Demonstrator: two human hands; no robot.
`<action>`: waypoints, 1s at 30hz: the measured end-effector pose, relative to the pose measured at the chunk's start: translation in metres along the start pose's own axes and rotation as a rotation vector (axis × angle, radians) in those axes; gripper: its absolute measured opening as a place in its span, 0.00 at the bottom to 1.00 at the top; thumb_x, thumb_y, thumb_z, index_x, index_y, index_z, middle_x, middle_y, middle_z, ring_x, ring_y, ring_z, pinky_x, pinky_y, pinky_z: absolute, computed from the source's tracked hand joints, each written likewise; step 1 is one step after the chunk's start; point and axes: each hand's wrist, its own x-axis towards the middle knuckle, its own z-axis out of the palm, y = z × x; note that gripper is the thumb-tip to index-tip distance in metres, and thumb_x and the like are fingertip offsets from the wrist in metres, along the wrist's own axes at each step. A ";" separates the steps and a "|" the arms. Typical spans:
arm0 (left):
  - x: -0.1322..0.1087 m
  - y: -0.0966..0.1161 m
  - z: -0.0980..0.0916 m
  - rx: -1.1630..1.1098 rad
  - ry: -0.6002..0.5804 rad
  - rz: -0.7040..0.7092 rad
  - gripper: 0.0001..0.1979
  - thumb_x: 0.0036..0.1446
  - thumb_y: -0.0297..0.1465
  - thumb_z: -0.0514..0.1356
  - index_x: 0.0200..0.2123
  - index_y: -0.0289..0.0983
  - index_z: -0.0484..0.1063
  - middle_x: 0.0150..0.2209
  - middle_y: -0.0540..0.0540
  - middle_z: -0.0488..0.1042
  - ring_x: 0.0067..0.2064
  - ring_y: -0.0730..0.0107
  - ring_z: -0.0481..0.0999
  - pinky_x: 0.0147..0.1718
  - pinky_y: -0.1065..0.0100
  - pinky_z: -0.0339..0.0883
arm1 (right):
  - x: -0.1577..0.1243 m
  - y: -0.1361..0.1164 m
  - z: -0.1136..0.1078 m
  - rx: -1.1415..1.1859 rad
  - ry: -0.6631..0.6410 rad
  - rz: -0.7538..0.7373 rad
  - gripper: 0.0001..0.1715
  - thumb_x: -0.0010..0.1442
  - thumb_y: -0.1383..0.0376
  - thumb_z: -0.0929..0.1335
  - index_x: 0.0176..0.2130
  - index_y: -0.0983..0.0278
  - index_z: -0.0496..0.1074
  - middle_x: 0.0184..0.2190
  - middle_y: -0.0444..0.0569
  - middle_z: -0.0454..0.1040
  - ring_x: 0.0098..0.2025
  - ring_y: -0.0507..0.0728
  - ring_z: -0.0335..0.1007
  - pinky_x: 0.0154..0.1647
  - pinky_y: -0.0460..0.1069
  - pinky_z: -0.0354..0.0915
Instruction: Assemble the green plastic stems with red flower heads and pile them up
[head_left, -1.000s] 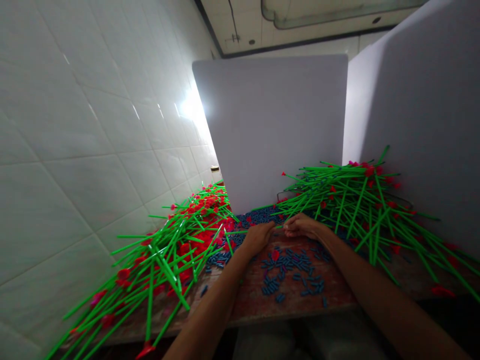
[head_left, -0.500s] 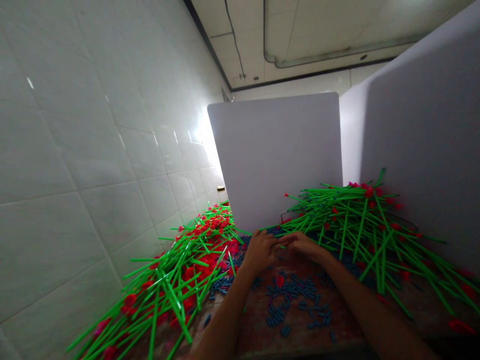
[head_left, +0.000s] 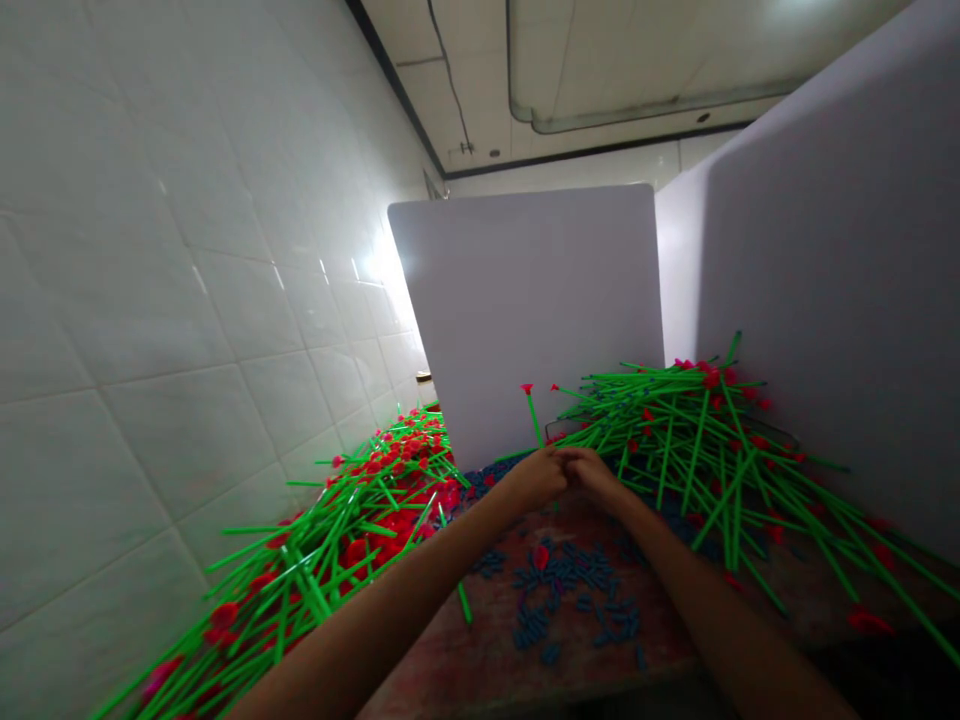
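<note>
My left hand (head_left: 541, 478) and my right hand (head_left: 594, 474) meet above the middle of the table, fingers closed and pressed together. A green stick (head_left: 535, 420) with a red, flared cup-like tip (head_left: 527, 388) stands up from behind my left hand, slightly tilted. A small bit of green shows just below the fingers. Whatever my right fingertips pinch is hidden. Small blue plug-like pieces (head_left: 577, 570) lie scattered on the worn table (head_left: 450, 665) below my hands, with one red cup (head_left: 541, 557) among them.
A heap of green sticks with red cups (head_left: 330, 560) lies along the tiled wall (head_left: 135, 300) at left. Another pile of green sticks (head_left: 690, 430) rises at right. A pale upright panel (head_left: 532, 310) stands behind, and a second panel (head_left: 825, 280) stands along the right.
A green stick with a red tip now stands up at my hands. My left forearm has swung lower and leftward, and the hands are closer together. The view has shifted slightly right.
</note>
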 end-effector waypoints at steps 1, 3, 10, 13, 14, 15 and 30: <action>-0.001 -0.001 0.001 -0.017 -0.011 0.003 0.06 0.51 0.24 0.60 0.25 0.38 0.74 0.28 0.46 0.77 0.38 0.67 0.73 0.46 0.64 0.58 | 0.000 -0.001 0.000 -0.001 0.006 0.005 0.18 0.35 0.69 0.62 0.28 0.66 0.75 0.26 0.45 0.75 0.29 0.54 0.68 0.30 0.46 0.62; -0.005 -0.004 0.002 -0.033 -0.046 0.027 0.07 0.53 0.23 0.58 0.27 0.38 0.75 0.29 0.45 0.77 0.39 0.67 0.73 0.45 0.63 0.58 | 0.000 -0.003 0.001 -0.001 0.001 0.029 0.19 0.34 0.69 0.61 0.28 0.66 0.75 0.26 0.46 0.75 0.30 0.54 0.68 0.31 0.46 0.62; -0.008 -0.001 0.000 0.091 -0.052 0.106 0.07 0.53 0.22 0.58 0.29 0.34 0.76 0.29 0.42 0.77 0.40 0.62 0.72 0.41 0.61 0.58 | 0.000 -0.003 0.006 -0.024 -0.015 0.036 0.16 0.33 0.70 0.60 0.23 0.66 0.73 0.21 0.43 0.71 0.26 0.52 0.63 0.27 0.45 0.60; -0.003 0.002 -0.003 0.110 -0.062 0.109 0.08 0.53 0.22 0.58 0.29 0.35 0.76 0.29 0.42 0.78 0.40 0.61 0.71 0.40 0.61 0.58 | 0.001 -0.001 0.005 -0.029 -0.020 0.037 0.15 0.34 0.70 0.59 0.22 0.66 0.72 0.20 0.43 0.69 0.24 0.51 0.61 0.25 0.44 0.58; -0.002 0.003 -0.003 0.105 -0.062 0.103 0.08 0.53 0.22 0.57 0.28 0.35 0.76 0.29 0.42 0.78 0.40 0.61 0.70 0.40 0.61 0.58 | 0.001 -0.001 0.004 -0.027 -0.022 0.031 0.14 0.34 0.70 0.59 0.22 0.66 0.71 0.19 0.43 0.68 0.23 0.51 0.60 0.24 0.44 0.57; -0.001 0.003 -0.003 0.099 -0.060 0.097 0.08 0.53 0.22 0.57 0.27 0.35 0.76 0.29 0.42 0.78 0.40 0.61 0.70 0.40 0.61 0.58 | 0.002 0.000 0.004 -0.022 -0.025 0.028 0.13 0.33 0.70 0.60 0.21 0.66 0.71 0.19 0.42 0.67 0.23 0.50 0.60 0.24 0.43 0.57; -0.001 -0.005 -0.010 0.030 -0.059 -0.105 0.06 0.53 0.25 0.60 0.26 0.35 0.75 0.28 0.43 0.77 0.36 0.64 0.74 0.43 0.60 0.58 | -0.006 0.007 0.005 -0.112 -0.063 0.134 0.08 0.43 0.64 0.65 0.23 0.67 0.71 0.21 0.44 0.71 0.23 0.51 0.64 0.27 0.45 0.59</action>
